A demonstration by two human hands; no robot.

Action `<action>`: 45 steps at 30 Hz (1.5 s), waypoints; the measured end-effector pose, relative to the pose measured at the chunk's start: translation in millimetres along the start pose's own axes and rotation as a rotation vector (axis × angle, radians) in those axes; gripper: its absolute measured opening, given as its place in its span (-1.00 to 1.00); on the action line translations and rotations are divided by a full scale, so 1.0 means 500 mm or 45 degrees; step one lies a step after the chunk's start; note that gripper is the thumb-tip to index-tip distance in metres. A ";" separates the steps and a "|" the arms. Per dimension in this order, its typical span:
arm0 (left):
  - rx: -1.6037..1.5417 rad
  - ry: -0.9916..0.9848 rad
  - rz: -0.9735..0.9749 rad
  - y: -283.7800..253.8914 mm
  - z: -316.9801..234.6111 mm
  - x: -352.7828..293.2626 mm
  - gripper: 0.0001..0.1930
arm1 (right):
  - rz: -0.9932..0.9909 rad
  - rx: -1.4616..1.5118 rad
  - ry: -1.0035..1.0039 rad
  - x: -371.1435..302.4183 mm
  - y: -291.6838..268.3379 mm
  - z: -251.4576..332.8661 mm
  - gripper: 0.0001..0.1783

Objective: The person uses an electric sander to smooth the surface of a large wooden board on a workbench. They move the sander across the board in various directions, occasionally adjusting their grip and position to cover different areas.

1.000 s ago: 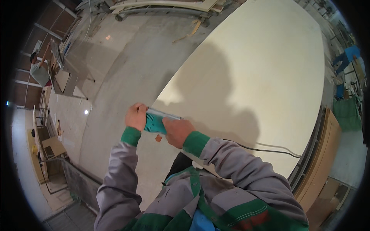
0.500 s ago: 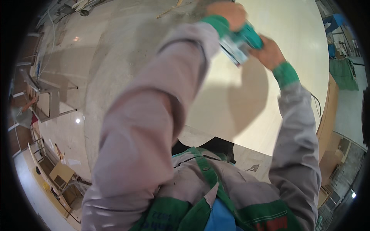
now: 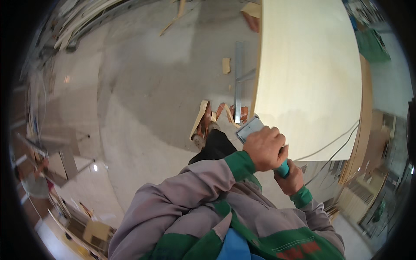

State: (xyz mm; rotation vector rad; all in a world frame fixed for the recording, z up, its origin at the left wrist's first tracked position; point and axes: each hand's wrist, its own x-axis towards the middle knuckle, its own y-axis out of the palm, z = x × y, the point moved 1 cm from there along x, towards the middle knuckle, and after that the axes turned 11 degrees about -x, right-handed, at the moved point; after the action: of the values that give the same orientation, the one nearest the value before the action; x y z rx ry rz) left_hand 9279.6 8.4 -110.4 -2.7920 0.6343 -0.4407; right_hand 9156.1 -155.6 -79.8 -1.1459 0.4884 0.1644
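At the near left corner of a pale board (image 3: 307, 78), I hold a teal corded power tool (image 3: 284, 169) that looks like a trim router. Its grey rectangular base plate (image 3: 249, 129) points toward the board's left edge. My left hand (image 3: 266, 148) is closed over the body just behind the plate, hiding most of it. My right hand (image 3: 291, 180) is closed around the teal rear end, close to my waist. Whether the cutting part touches the board's edge cannot be seen.
A metal frame leg (image 3: 238, 82) shows beside the board. Curled strips (image 3: 200, 119) and a small wooden piece (image 3: 226, 66) lie on the floor near my foot. A dark cord (image 3: 333, 151) runs over the board's near right corner. Brown panels (image 3: 363, 117) stand to the right.
Both hands have brought the power tool from the board's far left side back toward my body, to the near corner. My view has shifted, showing more floor, strips and the metal leg.
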 end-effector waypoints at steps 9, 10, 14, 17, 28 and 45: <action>0.120 0.040 0.279 -0.117 0.180 0.441 -0.72 | -0.299 0.074 0.157 0.358 -0.106 0.126 -0.50; 0.165 0.006 0.334 -0.130 0.196 0.506 -0.70 | -0.345 0.101 0.142 0.406 -0.129 0.138 -0.49; 0.367 -0.095 0.468 -0.161 0.240 0.762 -0.61 | -0.570 0.059 0.096 0.623 -0.238 0.153 -0.50; 0.525 -0.052 0.425 -0.136 0.258 0.892 -0.54 | -0.700 -0.094 0.095 0.716 -0.291 0.122 -0.44; -0.136 0.406 0.901 -0.117 0.141 0.422 -0.85 | -0.307 0.227 0.330 0.250 -0.096 0.178 -0.40; -0.245 0.431 0.943 -0.192 0.412 1.281 -0.93 | -0.419 0.444 0.509 1.018 -0.450 0.237 -0.58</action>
State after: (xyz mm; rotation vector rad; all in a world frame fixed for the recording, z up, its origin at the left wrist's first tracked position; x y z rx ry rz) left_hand 9937.0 -163.0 -121.3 -2.3967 1.7666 -0.7069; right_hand 9723.2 -203.0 -84.6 -0.8987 0.6427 -0.4292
